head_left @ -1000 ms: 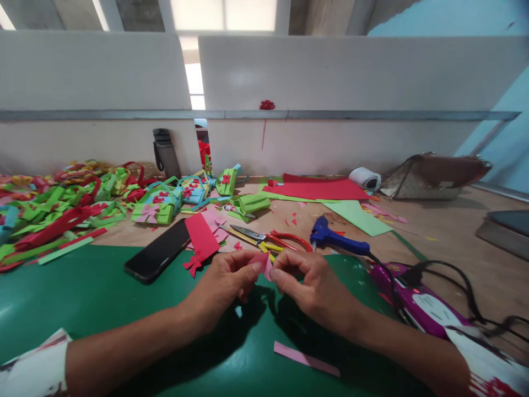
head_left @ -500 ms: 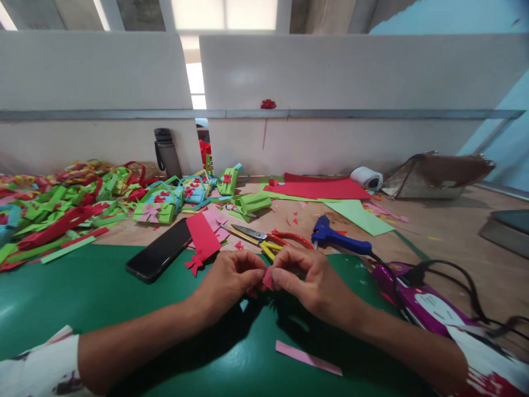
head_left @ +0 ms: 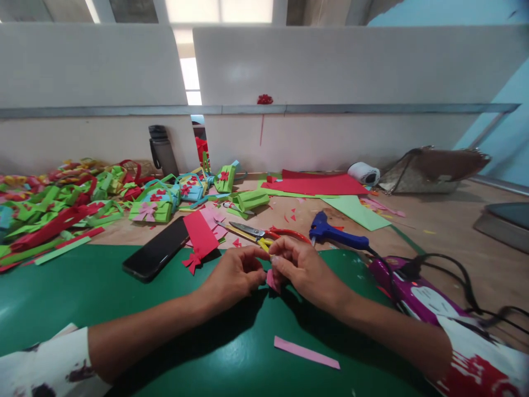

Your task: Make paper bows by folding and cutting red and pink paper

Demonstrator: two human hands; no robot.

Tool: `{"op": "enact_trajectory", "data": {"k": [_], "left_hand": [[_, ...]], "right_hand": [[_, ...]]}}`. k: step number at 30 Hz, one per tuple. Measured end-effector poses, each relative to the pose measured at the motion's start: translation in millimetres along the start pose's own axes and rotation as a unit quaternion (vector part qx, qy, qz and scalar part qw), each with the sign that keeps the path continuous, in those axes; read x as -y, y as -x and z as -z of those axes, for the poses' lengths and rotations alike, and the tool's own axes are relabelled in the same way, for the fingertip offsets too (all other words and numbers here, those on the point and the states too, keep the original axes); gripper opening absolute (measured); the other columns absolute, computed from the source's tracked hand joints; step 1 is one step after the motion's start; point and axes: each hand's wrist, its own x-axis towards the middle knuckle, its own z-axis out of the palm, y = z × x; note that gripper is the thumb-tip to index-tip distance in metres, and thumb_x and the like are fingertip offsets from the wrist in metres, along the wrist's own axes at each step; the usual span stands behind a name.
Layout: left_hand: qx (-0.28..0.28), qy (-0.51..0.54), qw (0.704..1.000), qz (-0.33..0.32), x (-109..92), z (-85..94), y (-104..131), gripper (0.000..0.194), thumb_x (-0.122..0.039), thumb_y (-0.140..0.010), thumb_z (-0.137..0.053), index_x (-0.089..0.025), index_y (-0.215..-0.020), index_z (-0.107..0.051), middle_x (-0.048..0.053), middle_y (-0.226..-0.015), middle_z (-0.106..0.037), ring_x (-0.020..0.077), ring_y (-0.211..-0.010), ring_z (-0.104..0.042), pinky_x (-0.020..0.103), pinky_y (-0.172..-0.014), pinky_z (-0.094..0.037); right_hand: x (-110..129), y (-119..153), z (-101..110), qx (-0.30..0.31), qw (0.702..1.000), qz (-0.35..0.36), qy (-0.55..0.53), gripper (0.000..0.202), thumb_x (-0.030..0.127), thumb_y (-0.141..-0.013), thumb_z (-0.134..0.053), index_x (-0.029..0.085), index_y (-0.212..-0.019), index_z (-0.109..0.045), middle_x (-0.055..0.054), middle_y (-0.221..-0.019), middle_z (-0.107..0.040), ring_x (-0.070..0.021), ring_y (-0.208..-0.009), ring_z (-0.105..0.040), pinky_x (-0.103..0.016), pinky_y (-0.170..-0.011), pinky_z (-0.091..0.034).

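Observation:
A small piece of pink paper (head_left: 271, 280) is pinched between my two hands above the green mat (head_left: 165, 342). My left hand (head_left: 237, 270) closes thumb and fingers at its left edge. Thumb and index finger of my right hand (head_left: 303, 270) grip it from the right; the fingertips partly cover it. Below lies a flat pink paper strip (head_left: 306, 353). Just beyond the hands are scissors (head_left: 256, 231) with red and yellow handles. A red paper rectangle (head_left: 201, 231) and a red paper bow (head_left: 193, 260) lie left of them.
A black phone (head_left: 157, 251) lies at left, near a heap of green and red paper pieces (head_left: 53, 209) and small paper bags (head_left: 151, 207). Right are a blue glue gun (head_left: 336, 231) and a purple power strip (head_left: 413, 292) with cables. Behind stand a bottle (head_left: 163, 150) and a handbag (head_left: 438, 171).
The pink paper is turned in the fingers and shows more of its surface. My left fingertips have shifted slightly, and the whole view has moved a little.

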Motion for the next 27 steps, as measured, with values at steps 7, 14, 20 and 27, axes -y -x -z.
{"op": "enact_trajectory", "data": {"k": [7, 14, 20, 27], "left_hand": [[-0.022, -0.023, 0.999, 0.008, -3, -4.1, 1, 0.012, -0.015, -0.069, -0.063, -0.013, -0.08, -0.065, 0.002, -0.072, -0.064, 0.0105, -0.058, -0.05, 0.02, -0.051, -0.036], [-0.009, -0.025, 1.0, 0.0, 3, -5.2, 0, 0.02, -0.023, -0.073, -0.062, -0.014, -0.091, -0.062, 0.0, -0.068, -0.061, 0.0109, -0.054, -0.048, 0.022, -0.05, -0.034], [-0.015, -0.013, 1.0, 0.009, -3, -7.1, 2, 0.021, -0.023, -0.073, -0.062, -0.015, -0.092, -0.059, -0.003, -0.064, -0.056, 0.009, -0.052, -0.044, 0.021, -0.048, -0.032], [-0.009, 0.002, 1.0, 0.024, -15, -4.9, 5, 0.031, -0.038, -0.076, -0.061, -0.014, -0.096, -0.057, 0.001, -0.07, -0.058, 0.0123, -0.057, -0.052, 0.022, -0.047, -0.039]], "right_hand": [[5, 9, -1, -0.023, 0.992, 0.007, 0.127, 0.016, 0.011, -0.073, -0.057, 0.02, -0.083, -0.049, 0.004, -0.068, -0.053, -0.0132, -0.059, -0.053, -0.026, -0.054, -0.041], [6, 20, 3, 0.023, 0.958, 0.042, 0.283, 0.048, 0.007, -0.068, -0.062, 0.016, -0.114, -0.051, -0.01, -0.106, -0.063, -0.0252, -0.093, -0.059, -0.038, -0.079, -0.044], [3, 19, 7, 0.023, 0.953, 0.06, 0.297, 0.045, 0.009, -0.08, -0.052, 0.014, -0.125, -0.047, -0.01, -0.096, -0.067, -0.0236, -0.086, -0.063, -0.039, -0.077, -0.048], [6, 20, 8, 0.011, 0.969, 0.124, 0.215, 0.053, 0.004, -0.075, -0.056, 0.019, -0.125, -0.045, -0.002, -0.084, -0.065, -0.0154, -0.072, -0.062, -0.028, -0.069, -0.048]]}}
